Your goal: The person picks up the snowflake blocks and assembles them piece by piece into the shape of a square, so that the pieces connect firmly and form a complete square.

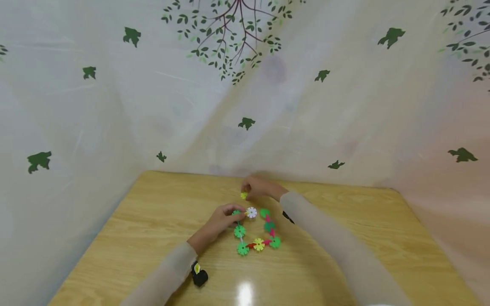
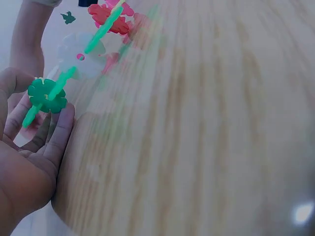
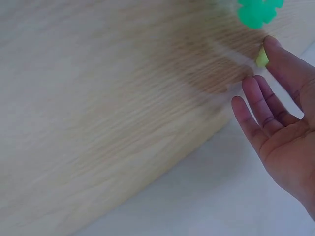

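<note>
A chain of interlocking flower-shaped plastic discs lies on the wooden table, bent into an open loop. At its upper left my left hand (image 1: 220,221) pinches a green disc (image 2: 47,96) between thumb and fingers. A white disc (image 1: 251,212) sticks out just past those fingertips. Farther back, my right hand (image 1: 262,187) holds a small yellow disc (image 1: 243,195) at its fingertips, apart from the white one. In the right wrist view only an edge of this yellow disc shows beside the thumb. The loop's other end is a green disc (image 1: 264,213), near the right forearm.
Along the loop's near side sit a green corner disc (image 1: 243,248), a yellow disc (image 1: 258,244) and another green disc (image 1: 274,242), joined by red and pink ones. A pale curtain (image 1: 206,106) printed with leaves hangs behind the table (image 1: 160,204). Each wrist wears a black camera.
</note>
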`<state>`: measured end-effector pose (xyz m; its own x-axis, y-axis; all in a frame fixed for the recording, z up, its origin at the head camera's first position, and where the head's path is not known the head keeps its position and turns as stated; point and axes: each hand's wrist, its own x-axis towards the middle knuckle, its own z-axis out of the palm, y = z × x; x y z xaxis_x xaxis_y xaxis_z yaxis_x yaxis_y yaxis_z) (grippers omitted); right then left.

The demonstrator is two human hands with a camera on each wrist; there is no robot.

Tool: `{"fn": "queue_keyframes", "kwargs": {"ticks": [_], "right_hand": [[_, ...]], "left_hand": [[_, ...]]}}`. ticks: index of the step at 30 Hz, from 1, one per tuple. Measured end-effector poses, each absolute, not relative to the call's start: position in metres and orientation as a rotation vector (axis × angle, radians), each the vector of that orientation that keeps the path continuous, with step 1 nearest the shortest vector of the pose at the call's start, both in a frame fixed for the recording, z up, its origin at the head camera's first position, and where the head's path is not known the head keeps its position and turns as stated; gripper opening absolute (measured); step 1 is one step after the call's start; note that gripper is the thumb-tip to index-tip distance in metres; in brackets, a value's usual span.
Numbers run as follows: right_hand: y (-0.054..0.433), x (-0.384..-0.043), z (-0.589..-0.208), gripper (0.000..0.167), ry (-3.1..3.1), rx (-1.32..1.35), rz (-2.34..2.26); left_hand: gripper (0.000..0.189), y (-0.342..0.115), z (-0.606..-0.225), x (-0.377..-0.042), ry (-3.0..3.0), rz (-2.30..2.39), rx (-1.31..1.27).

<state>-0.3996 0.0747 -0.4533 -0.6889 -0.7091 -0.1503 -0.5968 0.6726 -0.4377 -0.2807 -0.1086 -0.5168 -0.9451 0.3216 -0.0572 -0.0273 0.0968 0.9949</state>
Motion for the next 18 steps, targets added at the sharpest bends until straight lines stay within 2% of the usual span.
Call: {"fn": "queue_keyframes", "kwargs": {"ticks": [6, 18], "right_hand": [[0.11, -0.386, -0.457, 0.02, 2.59, -0.949, -0.637], [0.162, -0.35, -0.46, 0.004, 2.575, -0.953, -1.051]], "left_hand": [[0.027, -0.102, -0.512, -0.282, 2.205, 1.94, 0.259], [0.037, -0.083, -0.502, -0.279, 2.37, 1.901, 0.222]]}}
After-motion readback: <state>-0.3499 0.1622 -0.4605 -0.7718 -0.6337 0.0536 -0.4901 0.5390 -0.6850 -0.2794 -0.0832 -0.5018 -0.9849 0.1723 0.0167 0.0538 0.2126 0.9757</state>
